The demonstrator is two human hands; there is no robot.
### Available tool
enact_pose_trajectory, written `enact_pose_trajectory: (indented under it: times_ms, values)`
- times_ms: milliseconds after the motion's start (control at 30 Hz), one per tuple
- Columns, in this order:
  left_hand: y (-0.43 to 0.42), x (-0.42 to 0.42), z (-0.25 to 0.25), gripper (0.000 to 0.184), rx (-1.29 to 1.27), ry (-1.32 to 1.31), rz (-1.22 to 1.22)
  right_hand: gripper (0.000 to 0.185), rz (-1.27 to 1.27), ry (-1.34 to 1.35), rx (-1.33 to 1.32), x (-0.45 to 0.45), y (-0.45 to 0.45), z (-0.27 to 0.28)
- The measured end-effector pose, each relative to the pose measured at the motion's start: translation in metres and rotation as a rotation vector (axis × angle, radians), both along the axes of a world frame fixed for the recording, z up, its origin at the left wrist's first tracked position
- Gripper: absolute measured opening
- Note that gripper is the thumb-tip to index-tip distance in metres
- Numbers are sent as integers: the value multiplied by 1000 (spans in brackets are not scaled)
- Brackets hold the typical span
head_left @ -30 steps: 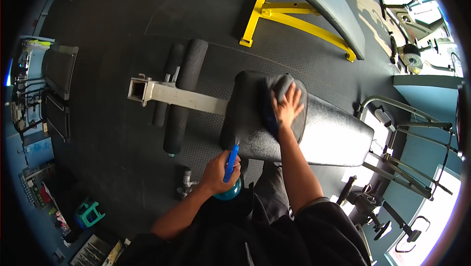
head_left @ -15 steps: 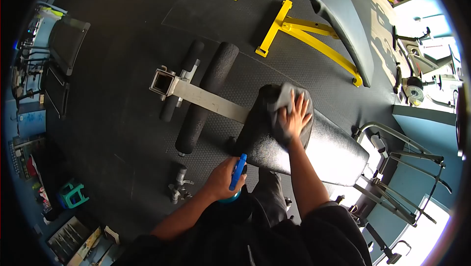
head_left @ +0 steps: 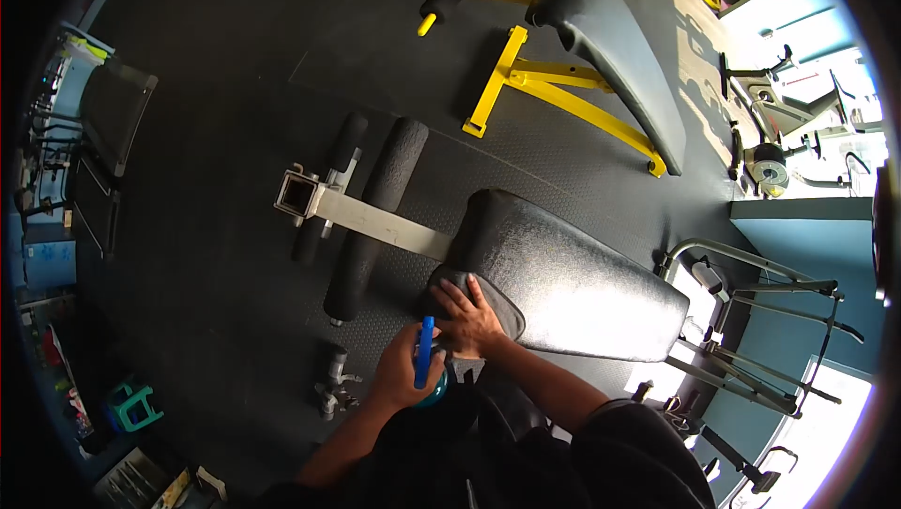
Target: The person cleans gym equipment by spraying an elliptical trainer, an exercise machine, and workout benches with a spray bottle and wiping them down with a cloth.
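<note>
Black rubber flooring (head_left: 225,274) covers a sunlit gym, and raised above it, in front of a person in dark clothes, is a long, shiny black pad (head_left: 572,274). Nearest, just off the pad's near-left corner, the left hand (head_left: 404,368) is wrapped round the neck of a spray bottle (head_left: 425,354) with a blue trigger top and a teal body, mostly hidden. The right hand (head_left: 471,324) rests palm down, fingers slightly spread, on a dark cloth (head_left: 502,307) at that same corner of the pad. The cloth lies directly beneath the right hand, making that hand the nearer one; the left is just beside it, and whether the two touch cannot be told. From this corner the pad's long axis runs off to the right, so most of its length lies on that side of the cloth.

A pale metal beam (head_left: 385,227) juts from the pad's left end, crossed by dark foam rollers (head_left: 355,265). Beyond the pad's far side, a yellow frame (head_left: 496,80) carries a curved black cushion (head_left: 619,59). Well left of the pad is a green stool (head_left: 136,406); far beyond its right end, exercise bikes (head_left: 770,171) face bright light.
</note>
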State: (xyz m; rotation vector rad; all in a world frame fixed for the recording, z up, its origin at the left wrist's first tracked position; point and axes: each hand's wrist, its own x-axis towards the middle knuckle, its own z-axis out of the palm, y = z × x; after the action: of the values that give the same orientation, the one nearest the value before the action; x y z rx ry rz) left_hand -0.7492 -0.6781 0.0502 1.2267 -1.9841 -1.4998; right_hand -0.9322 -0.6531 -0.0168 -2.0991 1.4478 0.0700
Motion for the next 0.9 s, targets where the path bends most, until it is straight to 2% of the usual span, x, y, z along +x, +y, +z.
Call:
enact_pose_trajectory:
  times_ms: [33, 133, 167, 200, 267, 300, 333, 400, 467, 500, 533, 567, 600, 667, 700, 733, 800, 867, 900]
  values:
    - [2, 2, -1, 38, -2, -16, 16, 55, -12, 6, -2, -6, -17, -6]
    - [8, 5, 1, 37, 59, -16, 85, 40, -241, -20, -301, -23, -66, -43]
    - [10, 8, 3, 37, 118, 2, 133, 36, -299, 8, -255, -39, -92, -31]
    - [12, 11, 5, 37, 116, -2, 131, 32, -393, 55, -410, -58, -113, -39]
    - [19, 18, 8, 36, 107, -82, 118, 32, -460, 120, -114, -87, -160, -18]
    - [23, 20, 8, 36, 106, -88, 123, 39, -475, 383, -323, -93, -165, -54]
    - [27, 23, 8, 35, 135, -55, 160, 43, -616, 288, -209, -95, -168, -55]
    - [30, 29, 9, 35, 158, -11, 179, 43, -510, 459, -167, -72, -150, -59]
    - [34, 31, 9, 35, 177, -19, 193, 40, -406, 280, -195, -35, -104, -23]
    - [36, 30, 8, 35, 181, 0, 189, 41, -416, 174, -314, -16, -76, -48]
    - [36, 31, 6, 35, 196, -4, 177, 45, -399, 190, -358, 0, -51, -38]
    - [34, 30, 4, 35, 201, -10, 162, 49, -282, 185, -43, 9, -37, -7]
    - [31, 29, 2, 35, 183, 6, 147, 51, -140, 170, -13, 16, -15, -13]
    - [24, 26, 2, 40, 165, -12, 93, 45, 3, 31, -133, 29, 24, -31]
    - [20, 22, 5, 40, 145, -4, 83, 36, -46, -111, -20, 33, 22, -4]
    - [14, 18, 11, 41, 135, -24, 40, 36, -58, -105, -45, 30, 20, -1]
    - [0, 9, 20, 43, 109, -40, -21, 36, -588, -346, 198, 18, 19, 3]
    - [-7, -1, 29, 37, 137, -86, -62, 34, -961, -482, 34, -31, -12, 36]
    - [-11, -7, 33, 37, 129, -78, -81, 31, -940, -506, -193, -57, -30, 49]
